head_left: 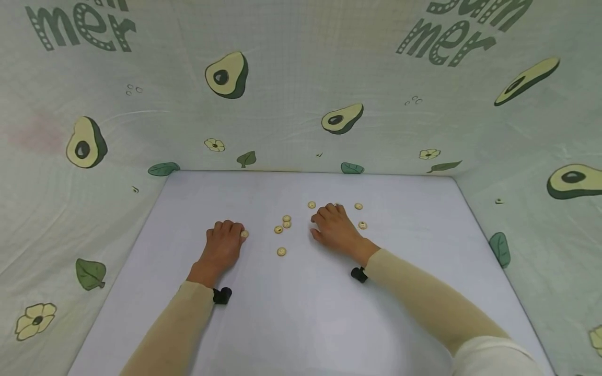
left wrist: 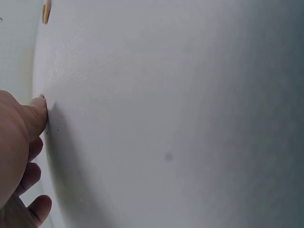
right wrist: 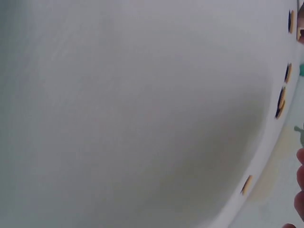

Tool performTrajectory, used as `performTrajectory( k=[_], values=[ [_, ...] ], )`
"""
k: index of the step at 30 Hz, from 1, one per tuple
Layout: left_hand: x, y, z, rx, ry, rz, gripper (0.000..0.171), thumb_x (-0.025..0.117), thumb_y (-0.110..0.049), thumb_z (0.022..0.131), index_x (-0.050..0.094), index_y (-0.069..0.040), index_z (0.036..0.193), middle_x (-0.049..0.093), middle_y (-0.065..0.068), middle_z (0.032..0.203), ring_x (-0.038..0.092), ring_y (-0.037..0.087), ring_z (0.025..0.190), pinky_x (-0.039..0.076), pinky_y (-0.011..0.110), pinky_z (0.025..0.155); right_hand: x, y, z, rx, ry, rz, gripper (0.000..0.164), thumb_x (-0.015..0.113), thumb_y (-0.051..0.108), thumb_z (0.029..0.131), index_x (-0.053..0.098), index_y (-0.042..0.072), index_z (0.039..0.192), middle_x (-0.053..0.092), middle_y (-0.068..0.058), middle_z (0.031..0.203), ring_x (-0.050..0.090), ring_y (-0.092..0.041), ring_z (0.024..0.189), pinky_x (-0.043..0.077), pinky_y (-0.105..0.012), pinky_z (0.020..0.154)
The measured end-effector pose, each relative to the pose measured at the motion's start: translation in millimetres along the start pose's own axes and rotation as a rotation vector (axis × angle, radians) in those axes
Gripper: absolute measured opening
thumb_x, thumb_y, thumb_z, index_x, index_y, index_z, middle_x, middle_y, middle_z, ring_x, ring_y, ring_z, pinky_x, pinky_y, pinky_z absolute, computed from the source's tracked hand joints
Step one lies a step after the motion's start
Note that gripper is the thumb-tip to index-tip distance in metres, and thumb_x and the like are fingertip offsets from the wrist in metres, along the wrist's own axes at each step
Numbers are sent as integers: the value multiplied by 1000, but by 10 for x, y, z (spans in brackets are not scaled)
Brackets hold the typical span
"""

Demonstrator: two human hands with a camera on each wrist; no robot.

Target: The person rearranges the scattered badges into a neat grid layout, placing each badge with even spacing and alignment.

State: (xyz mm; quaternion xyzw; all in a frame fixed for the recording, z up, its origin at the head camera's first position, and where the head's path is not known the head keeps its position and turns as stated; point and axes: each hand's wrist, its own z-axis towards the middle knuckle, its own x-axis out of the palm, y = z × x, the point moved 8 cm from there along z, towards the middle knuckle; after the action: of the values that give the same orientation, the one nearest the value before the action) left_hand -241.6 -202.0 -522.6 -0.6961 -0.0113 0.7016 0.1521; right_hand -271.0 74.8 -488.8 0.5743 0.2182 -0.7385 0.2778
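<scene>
Several small, round, pale wooden discs, button-like with a ringed rim and a mark in the middle, lie on the white table. At the left, my left hand pinches one disc at the thumb and index fingertip; a sliver of its edge shows above the thumb in the left wrist view. My right hand hovers low at the right, fingers loosely bent and thumb apart. Just past its fingertips another disc peeks out, mostly hidden. Only a few right fingertips enter the right wrist view.
Between the hands lie two touching discs and one close beside them. Farther discs surround the right hand: one behind-left, two on its right. A printed avocado cloth hangs behind and beside the table.
</scene>
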Motion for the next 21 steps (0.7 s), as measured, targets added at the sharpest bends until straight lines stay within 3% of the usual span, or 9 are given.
performTrajectory(
  k=[6, 12, 21],
  values=[
    [-37, -32, 2, 23, -17, -1, 20, 61, -19, 108, 59, -2, 118, 58, 19, 114, 49, 38, 107, 42, 59, 93, 77, 342, 99, -65, 44, 40, 27, 69, 33, 103, 72, 12, 118, 67, -3, 111, 53, -24, 104, 43, -45, 97],
    [-14, -12, 3, 3, 1, -11, 22, 59, -21, 110, 60, -2, 121, 59, 19, 117, 49, 38, 110, 42, 60, 95, 158, 630, 132, -162, 77, 68, 28, 68, 35, 103, 71, 14, 122, 66, 0, 114, 54, -21, 108, 43, -43, 96],
    [20, 12, 3, -13, 13, -33, 23, 60, -21, 109, 59, -3, 123, 59, 19, 118, 49, 39, 111, 41, 59, 95, 190, 868, 193, -222, 94, 72, 27, 67, 38, 104, 71, 16, 121, 66, 2, 116, 55, -20, 110, 43, -40, 95]
  ],
)
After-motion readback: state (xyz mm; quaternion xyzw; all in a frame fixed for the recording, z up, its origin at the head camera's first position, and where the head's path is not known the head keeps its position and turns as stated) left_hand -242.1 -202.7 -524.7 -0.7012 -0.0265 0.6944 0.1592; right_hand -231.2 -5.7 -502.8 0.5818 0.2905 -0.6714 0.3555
